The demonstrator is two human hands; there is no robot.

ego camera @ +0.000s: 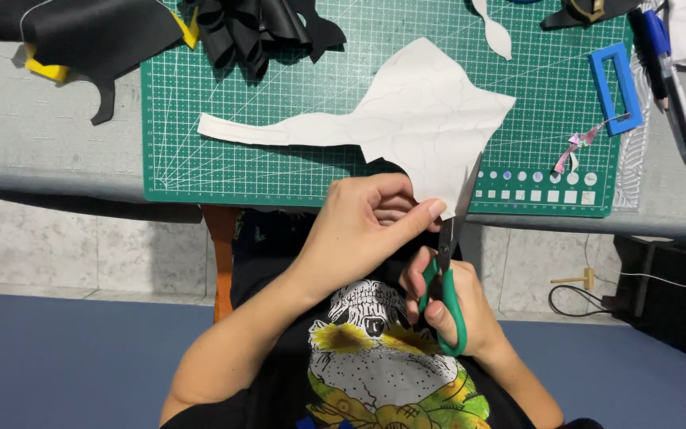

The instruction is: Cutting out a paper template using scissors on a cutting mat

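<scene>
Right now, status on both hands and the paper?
Left hand pinching the white paper at its lower edge. Right hand in the green scissors, blades open at that edge. Paper lies over the green cutting mat; nothing blocks the blades.

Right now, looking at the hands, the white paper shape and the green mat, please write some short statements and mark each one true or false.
1. The right hand holds green-handled scissors. True.
2. The left hand pinches the lower edge of the white cut-out paper shape. True.
3. The paper shape lies over a red cutting mat. False: the gridded cutting mat is green.
4. The blue rectangular plastic frame lies at the mat's left edge. False: it lies at the right edge.
5. The scissor blades point up towards the paper. True.
</scene>
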